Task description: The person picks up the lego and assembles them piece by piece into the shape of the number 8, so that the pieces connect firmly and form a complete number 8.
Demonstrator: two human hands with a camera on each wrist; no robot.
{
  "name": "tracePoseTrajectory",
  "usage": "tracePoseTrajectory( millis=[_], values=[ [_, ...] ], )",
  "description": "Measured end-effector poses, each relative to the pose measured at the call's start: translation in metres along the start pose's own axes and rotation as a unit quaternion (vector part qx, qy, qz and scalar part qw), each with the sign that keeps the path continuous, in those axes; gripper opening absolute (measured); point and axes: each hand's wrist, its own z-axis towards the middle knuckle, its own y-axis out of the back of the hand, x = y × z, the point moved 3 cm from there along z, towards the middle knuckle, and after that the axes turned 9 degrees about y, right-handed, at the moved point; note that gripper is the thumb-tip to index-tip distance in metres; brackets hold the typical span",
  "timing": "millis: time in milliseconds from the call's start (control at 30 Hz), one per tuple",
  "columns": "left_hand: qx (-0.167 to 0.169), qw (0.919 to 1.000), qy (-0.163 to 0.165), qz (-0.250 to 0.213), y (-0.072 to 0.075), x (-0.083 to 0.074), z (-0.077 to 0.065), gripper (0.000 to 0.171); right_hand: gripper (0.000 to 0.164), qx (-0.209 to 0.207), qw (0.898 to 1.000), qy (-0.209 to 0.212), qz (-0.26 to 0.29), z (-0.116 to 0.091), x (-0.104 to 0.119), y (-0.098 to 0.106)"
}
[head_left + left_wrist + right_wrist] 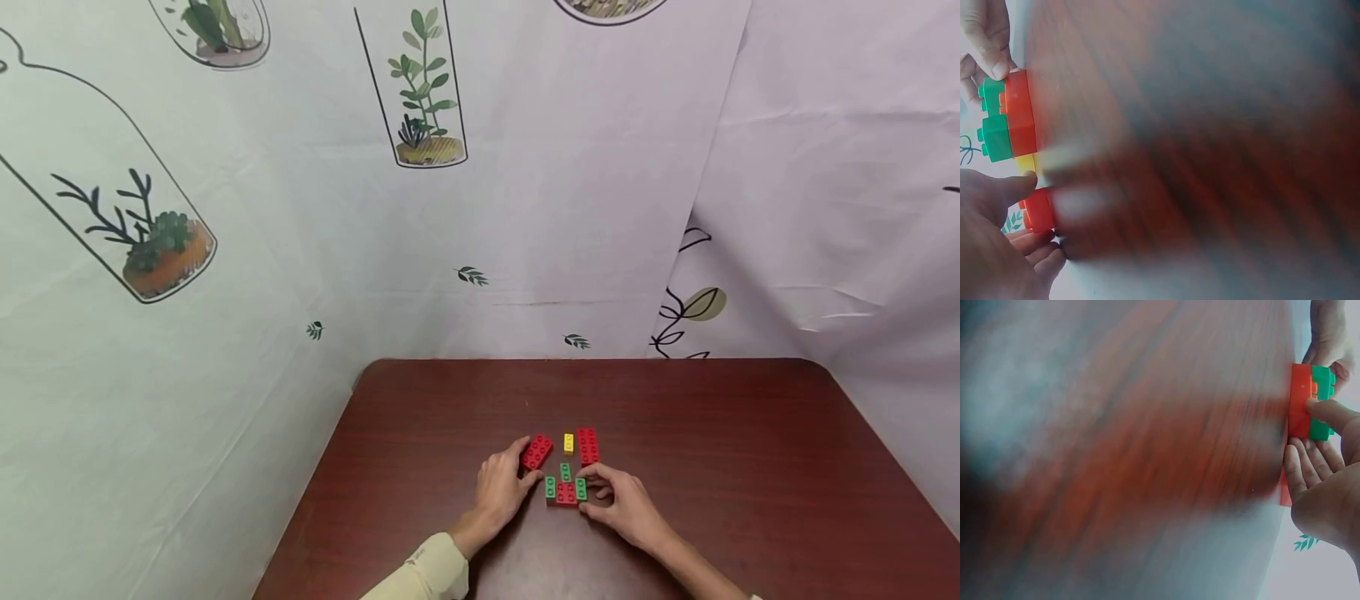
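Note:
Near the middle of the table, a red toy building brick (566, 492) has a green brick (551, 487) on its left end and another green brick (581, 488) on its right end. My right hand (626, 507) pinches the right end of this stack between thumb and fingers. To the left, my left hand (498, 487) holds a loose red brick (537, 452), thumb on one side and fingers on the other in the left wrist view. Just behind the stack is a third green brick (565, 472); whether it is joined cannot be told.
Farther back on the brown table (675, 408) lie a small yellow brick (568, 443) and a long red brick (588, 446), side by side. A pale cloth (525, 208) printed with plants hangs behind the table and along its sides.

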Motion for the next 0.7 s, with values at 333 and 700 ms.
tracePoseTrajectory(
  millis=[333,700],
  values=[
    [0.002,0.9997,0.007,-0.023,0.0,0.005,0.004,0.049,0.037,-0.002,1.0,0.005,0.008,0.0,-0.001,0.001],
    [-0.002,0.998,0.003,-0.063,0.006,0.012,0.006,0.044,0.036,-0.003,1.0,0.004,0.018,0.0,-0.001,0.001]
  ],
)
